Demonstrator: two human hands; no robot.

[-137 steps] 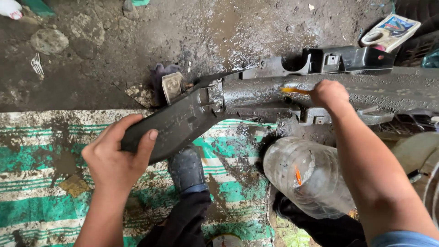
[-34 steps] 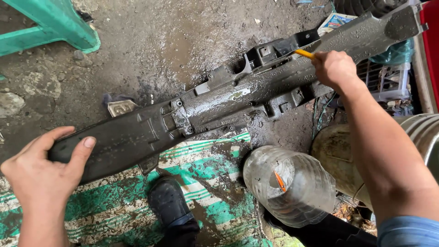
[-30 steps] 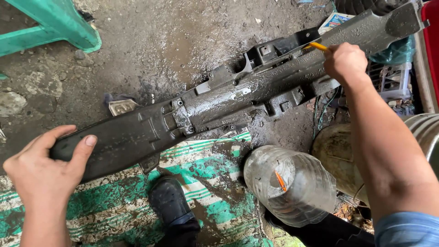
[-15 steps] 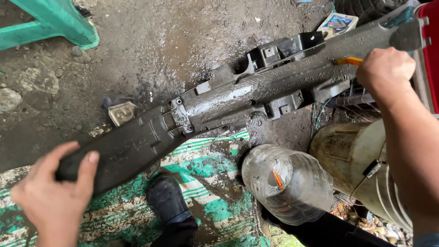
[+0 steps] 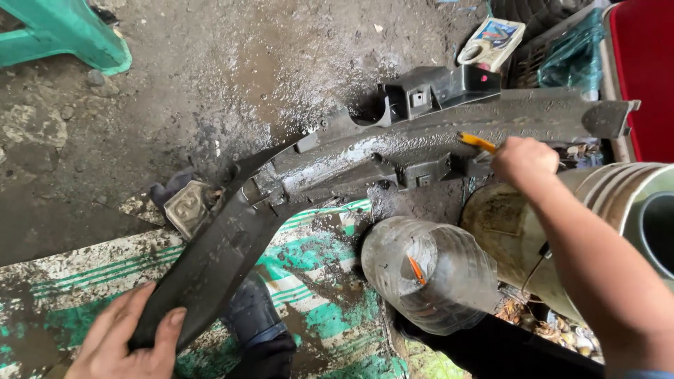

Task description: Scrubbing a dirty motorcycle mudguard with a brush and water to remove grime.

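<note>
A long, dirty black plastic vehicle panel [image 5: 365, 151] stretches from lower left to upper right, wet and greasy. My left hand [image 5: 126, 337] grips its lower left end. My right hand [image 5: 525, 163] is closed on a tool with a yellow-orange handle [image 5: 477, 142], pressed against the panel's right part. A small metal bracket [image 5: 186, 209] sticks out beside the panel near its bend.
A clear plastic bottle [image 5: 428, 274] lies below the panel. A grimy pale bucket [image 5: 562, 224] stands at right, a red box [image 5: 642, 70] behind it. A green stool [image 5: 67, 35] sits top left. A striped green mat [image 5: 309, 281] covers wet concrete; a dark shoe [image 5: 260, 326] rests below.
The panel has swung so its left end points down more steeply. My right hand and tool slid rightward along the panel over the earlier frames. My left hand kept hold of the lower end.
</note>
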